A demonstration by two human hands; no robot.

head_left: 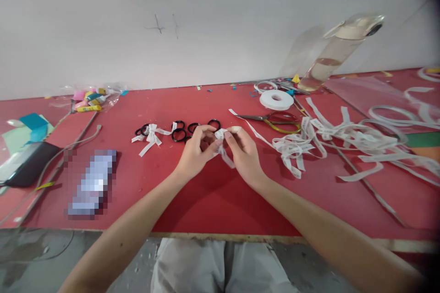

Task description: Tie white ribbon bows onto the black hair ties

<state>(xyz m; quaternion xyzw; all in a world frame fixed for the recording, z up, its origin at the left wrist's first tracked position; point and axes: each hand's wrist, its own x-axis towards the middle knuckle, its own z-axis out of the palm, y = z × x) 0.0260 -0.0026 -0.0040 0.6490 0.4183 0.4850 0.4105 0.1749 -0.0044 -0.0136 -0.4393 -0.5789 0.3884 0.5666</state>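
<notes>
Between my two hands, above the red table, is a white printed ribbon (pixel 221 134), bunched at the fingertips with a tail hanging down. My left hand (pixel 196 149) pinches it from the left, its fingers curled. From the right, my right hand (pixel 243 150) grips the same ribbon between thumb and fingers. Several black hair ties (pixel 178 134) lie just beyond and left of my left hand, partly hidden by it. Farther left, a white ribbon bow (pixel 152 136) rests beside more black loops. Whether a hair tie is inside the held ribbon is hidden by my fingers.
Scissors (pixel 275 120) with red and yellow-green handles lie right of my hands, near a white ribbon roll (pixel 276 99). Loose ribbon (pixel 292 151) is heaped at right. A bottle (pixel 330 57) stands against the wall. At left are a phone (pixel 92 183), cable (pixel 77 139) and dark case (pixel 32 162).
</notes>
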